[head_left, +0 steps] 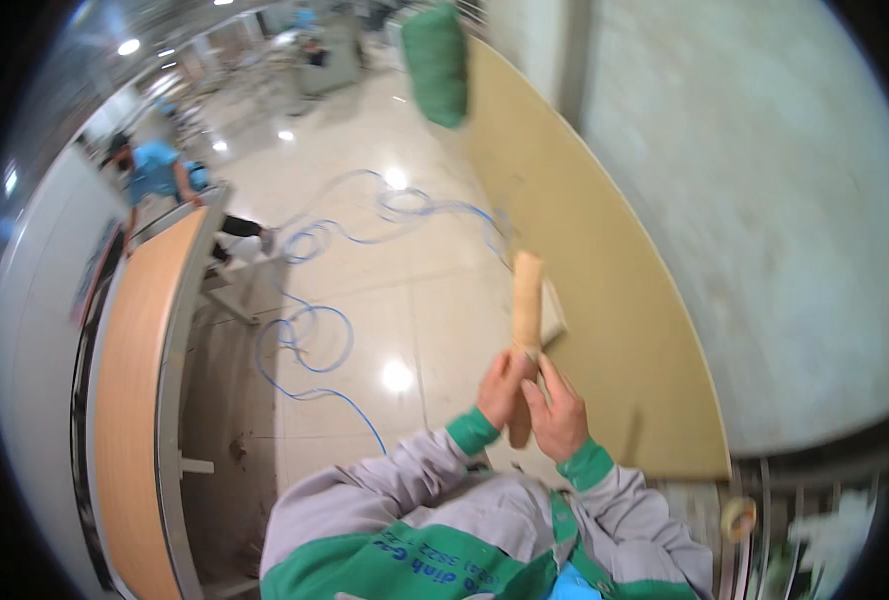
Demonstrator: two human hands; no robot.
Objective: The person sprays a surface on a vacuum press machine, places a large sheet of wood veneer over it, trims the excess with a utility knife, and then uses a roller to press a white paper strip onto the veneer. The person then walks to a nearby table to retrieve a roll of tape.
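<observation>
In front of my body, both hands are on a long, narrow tan piece [528,300]. Its far part looks thick and rounded, and a browner, flatter part sticks out below my hands; its exact kind cannot be made out. My left hand [501,388] is closed round the middle from the left side. From the right, my right hand [561,415] grips it between thumb and fingers. Just behind the piece, partly hidden by it, is a small pale block-like object [553,312].
Blue hose [350,340] lies in loops on the tiled floor. A wood-topped bench [140,400] stands left, with another person [155,170] at its far end. To the right is a large tan board [605,300] beside a grey wall; a green sack [437,70] stands beyond.
</observation>
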